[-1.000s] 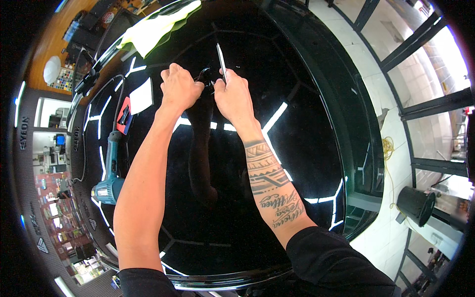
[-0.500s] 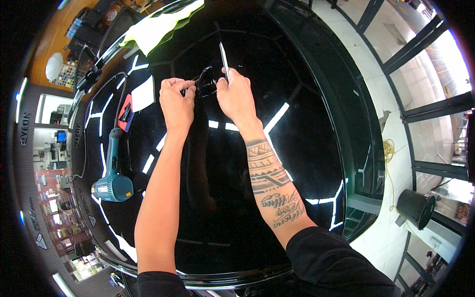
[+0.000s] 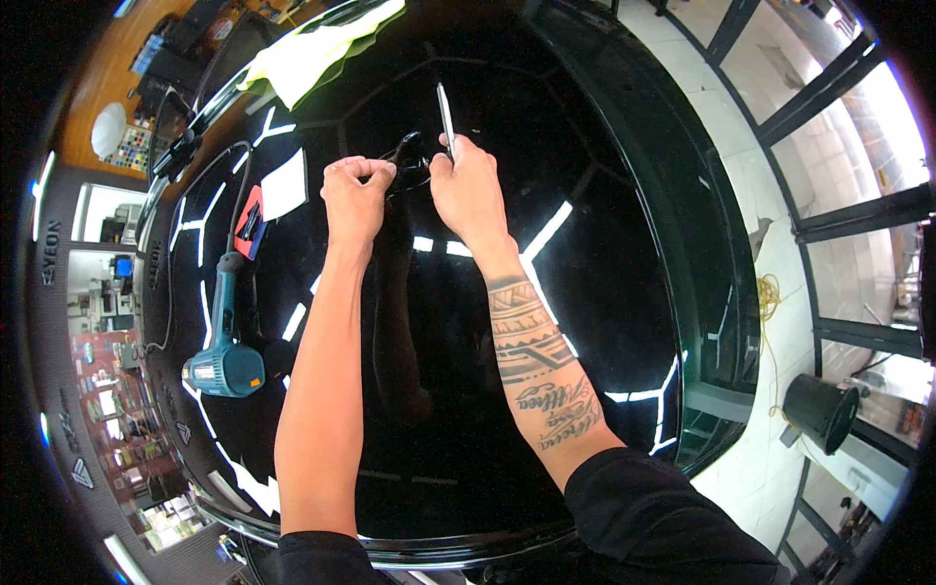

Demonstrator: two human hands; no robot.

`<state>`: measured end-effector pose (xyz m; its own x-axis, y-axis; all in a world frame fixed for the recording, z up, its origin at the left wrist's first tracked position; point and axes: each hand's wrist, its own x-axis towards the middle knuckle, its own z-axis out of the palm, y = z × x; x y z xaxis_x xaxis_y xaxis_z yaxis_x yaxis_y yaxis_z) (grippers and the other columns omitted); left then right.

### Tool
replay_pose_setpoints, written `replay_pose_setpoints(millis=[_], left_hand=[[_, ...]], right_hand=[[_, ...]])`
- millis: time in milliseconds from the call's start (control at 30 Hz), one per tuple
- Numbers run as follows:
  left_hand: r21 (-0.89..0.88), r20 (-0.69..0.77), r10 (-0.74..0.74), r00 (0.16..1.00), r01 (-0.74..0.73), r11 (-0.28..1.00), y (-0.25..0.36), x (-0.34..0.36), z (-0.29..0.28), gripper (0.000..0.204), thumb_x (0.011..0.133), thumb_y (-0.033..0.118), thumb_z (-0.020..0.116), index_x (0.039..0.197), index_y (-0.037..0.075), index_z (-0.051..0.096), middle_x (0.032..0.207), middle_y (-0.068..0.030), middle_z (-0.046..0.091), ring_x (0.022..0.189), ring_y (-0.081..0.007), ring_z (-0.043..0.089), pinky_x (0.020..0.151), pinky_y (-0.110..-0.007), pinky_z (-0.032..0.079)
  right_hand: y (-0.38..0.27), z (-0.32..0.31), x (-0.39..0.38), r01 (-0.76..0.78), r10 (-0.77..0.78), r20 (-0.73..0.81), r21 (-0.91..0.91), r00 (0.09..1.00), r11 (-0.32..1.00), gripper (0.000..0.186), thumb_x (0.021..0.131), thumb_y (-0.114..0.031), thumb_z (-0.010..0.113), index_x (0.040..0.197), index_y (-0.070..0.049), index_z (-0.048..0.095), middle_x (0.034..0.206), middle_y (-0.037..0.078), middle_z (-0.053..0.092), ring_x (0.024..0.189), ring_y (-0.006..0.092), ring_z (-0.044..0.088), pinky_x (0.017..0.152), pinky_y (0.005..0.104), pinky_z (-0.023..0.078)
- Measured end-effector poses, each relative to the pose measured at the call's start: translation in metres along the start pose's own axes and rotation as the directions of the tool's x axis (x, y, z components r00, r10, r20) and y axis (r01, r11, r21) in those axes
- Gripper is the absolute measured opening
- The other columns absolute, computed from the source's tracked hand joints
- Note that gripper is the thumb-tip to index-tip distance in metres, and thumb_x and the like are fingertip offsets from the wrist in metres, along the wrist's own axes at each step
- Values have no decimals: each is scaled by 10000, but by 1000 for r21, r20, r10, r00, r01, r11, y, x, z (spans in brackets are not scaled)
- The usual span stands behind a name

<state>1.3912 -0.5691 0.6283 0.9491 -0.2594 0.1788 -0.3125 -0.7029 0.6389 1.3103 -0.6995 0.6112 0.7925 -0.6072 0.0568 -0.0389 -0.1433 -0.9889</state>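
Observation:
Both my hands are over a broad glossy black car panel [image 3: 458, 390] that mirrors the ceiling lights. My left hand [image 3: 353, 200] is closed in a pinch, thumb against fingertips, at the left end of a small crumpled, shiny black piece [image 3: 409, 156] that looks like film. Most of what lies between those fingers is hidden. My right hand [image 3: 468, 190], just to the right of that piece, is closed round a slim silver cutter knife [image 3: 447, 112], whose far end points away from me.
A teal heat gun [image 3: 226, 366] with its cord lies on the left, below a red and blue squeegee card [image 3: 250, 226] and a white sheet [image 3: 285, 185]. A yellow-green cloth [image 3: 312, 58] drapes at the far edge. On the floor at right stand a black bucket [image 3: 821, 411] and yellow cord [image 3: 768, 297].
My left hand has shifted slightly right, its wrist turning and fingers closing tighter. My right hand and the knife have moved only a little to the right.

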Motion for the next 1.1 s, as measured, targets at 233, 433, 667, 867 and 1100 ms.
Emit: replay_pose_setpoints(millis=[233, 433, 667, 867, 1100], left_hand=[[16, -130, 106, 986, -105, 994, -11, -8, 11, 195, 822, 211, 737, 879, 24, 751, 1122, -215, 611, 1093, -357, 584, 946, -434, 461], [-65, -220, 55, 974, -71, 995, 3, -20, 12, 126, 825, 123, 755, 931, 55, 761, 1090, -156, 573, 1031, -311, 564, 909, -406, 448], [370, 7, 316, 949, -296, 880, 17, 1, -9, 94, 757, 87, 757, 844, 53, 751, 1084, -141, 585, 1066, -341, 533, 893, -446, 468], [594, 216, 365, 906, -418, 687, 30, 20, -15, 195, 788, -2, 659, 951, -108, 666, 1146, -203, 566, 1116, -414, 527, 845, -531, 503], [668, 381, 110, 918, -355, 654, 53, 39, -17, 299, 745, 69, 727, 1005, -70, 676, 1170, -198, 580, 1158, -421, 529, 894, -544, 506]], right_hand=[[4, 0, 4, -44, 46, -11, 87, 999, 995, 355, 915, -109, 519, 1181, 111, 604, 869, 288, 677, 714, 310, 693, 693, 403, 523], [12, -3, 9, -217, 232, 46, 564, 972, 797, 301, 948, -58, 505, 1225, 59, 508, 662, -15, 470, 468, 43, 419, 398, 223, 345], [8, -6, 8, -245, 274, 58, 648, 960, 721, 271, 937, -59, 509, 1186, 47, 512, 663, -11, 469, 470, 49, 414, 401, 219, 330], [28, 6, 16, -161, 180, 4, 469, 984, 868, 266, 934, -59, 511, 1187, 25, 511, 662, -21, 468, 467, 47, 412, 399, 220, 326], [33, 9, 19, -131, 154, -16, 434, 988, 891, 290, 928, -50, 508, 1207, 28, 505, 652, -22, 463, 456, 47, 414, 385, 220, 324]])
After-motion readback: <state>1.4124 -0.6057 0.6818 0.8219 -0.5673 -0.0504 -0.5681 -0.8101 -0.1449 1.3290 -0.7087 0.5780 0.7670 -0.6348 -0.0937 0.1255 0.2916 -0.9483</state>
